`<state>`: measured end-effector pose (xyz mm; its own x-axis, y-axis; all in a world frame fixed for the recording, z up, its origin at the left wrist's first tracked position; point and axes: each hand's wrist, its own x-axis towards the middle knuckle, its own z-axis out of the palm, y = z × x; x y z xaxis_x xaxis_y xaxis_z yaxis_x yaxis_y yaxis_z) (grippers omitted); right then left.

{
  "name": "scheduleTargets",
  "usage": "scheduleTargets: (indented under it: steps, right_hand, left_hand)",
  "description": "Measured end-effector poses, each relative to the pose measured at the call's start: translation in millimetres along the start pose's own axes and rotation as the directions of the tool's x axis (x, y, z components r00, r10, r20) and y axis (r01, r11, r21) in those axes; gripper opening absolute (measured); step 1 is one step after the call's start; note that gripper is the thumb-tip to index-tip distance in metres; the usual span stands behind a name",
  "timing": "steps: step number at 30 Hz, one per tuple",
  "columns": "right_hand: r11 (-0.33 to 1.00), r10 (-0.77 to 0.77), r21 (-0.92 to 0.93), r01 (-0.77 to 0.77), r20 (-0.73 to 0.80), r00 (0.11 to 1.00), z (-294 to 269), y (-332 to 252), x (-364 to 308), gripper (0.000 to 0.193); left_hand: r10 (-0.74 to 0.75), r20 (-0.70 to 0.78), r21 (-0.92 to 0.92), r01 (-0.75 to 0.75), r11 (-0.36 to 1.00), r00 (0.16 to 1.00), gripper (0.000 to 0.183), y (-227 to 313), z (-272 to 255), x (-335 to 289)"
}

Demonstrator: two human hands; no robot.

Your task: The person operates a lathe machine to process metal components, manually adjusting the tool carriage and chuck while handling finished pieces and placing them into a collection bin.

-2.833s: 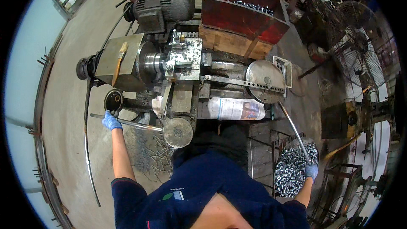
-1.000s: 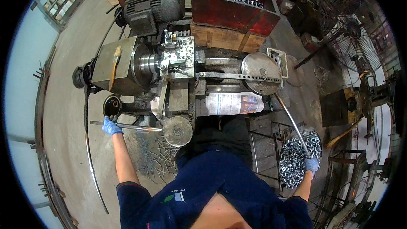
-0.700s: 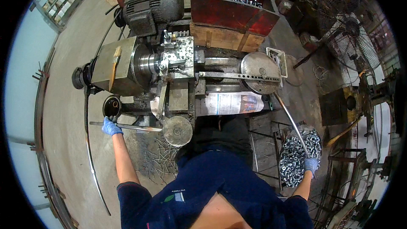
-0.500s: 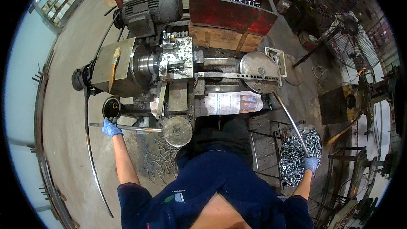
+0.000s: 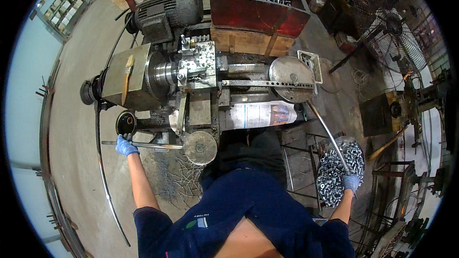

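My left hand (image 5: 126, 146), in a blue glove, is closed around a straight metal lever bar (image 5: 160, 145) that runs out from a round metal disc (image 5: 200, 148). Just above that hand is a round dark cup (image 5: 126, 122) with a ring-like piece inside. On the right, my gloved right hand (image 5: 351, 183) grips the lower end of a long steel lever (image 5: 327, 130) slanting down from a larger disc (image 5: 291, 79). Beneath this hand lies a heap of small shiny metal cylinders (image 5: 334, 181) in a round container. Between the levers stands the lathe-like machine (image 5: 198, 67), with its chuck (image 5: 162, 73).
A brush (image 5: 127, 80) lies on the headstock beside a belt drive. Behind are an electric motor (image 5: 172, 12) and a red metal bin (image 5: 260, 9) on a wooden crate (image 5: 251, 41). Newspaper (image 5: 260, 114) covers the machine's front. A caged fan (image 5: 389, 26) stands at right.
The whole view has shifted very slightly. Both hands keep their hold on the two levers, with no clear movement of either.
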<state>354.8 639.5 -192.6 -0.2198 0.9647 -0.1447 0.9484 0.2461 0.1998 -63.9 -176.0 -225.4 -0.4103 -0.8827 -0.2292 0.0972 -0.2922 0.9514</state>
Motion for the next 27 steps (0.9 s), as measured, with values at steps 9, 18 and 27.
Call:
scheduleTargets:
  steps: [9, 18, 27]
  right_hand:
    - [0.963, -0.256, 0.013, 0.268, -0.256, 0.932, -31.2, -125.5, -39.6, 0.052]
    - [0.946, -0.293, -0.206, 0.251, -0.211, 0.932, -83.1, -203.9, 71.3, 0.042]
    - [0.826, -0.55, -0.073, 0.559, -0.327, 0.769, -156.2, -377.9, 57.0, 0.053]
  left_hand:
    - [0.049, 0.076, 0.076, -0.055, 0.996, 0.996, 0.019, 3.5, -1.1, -9.1]
    - [-0.025, -0.01, 0.061, 0.025, 0.998, 1.0, 0.015, -2.8, -10.2, -1.4]
    - [-0.089, 0.229, 0.09, 0.07, 0.993, 0.969, 0.032, -10.2, -24.6, -6.3]
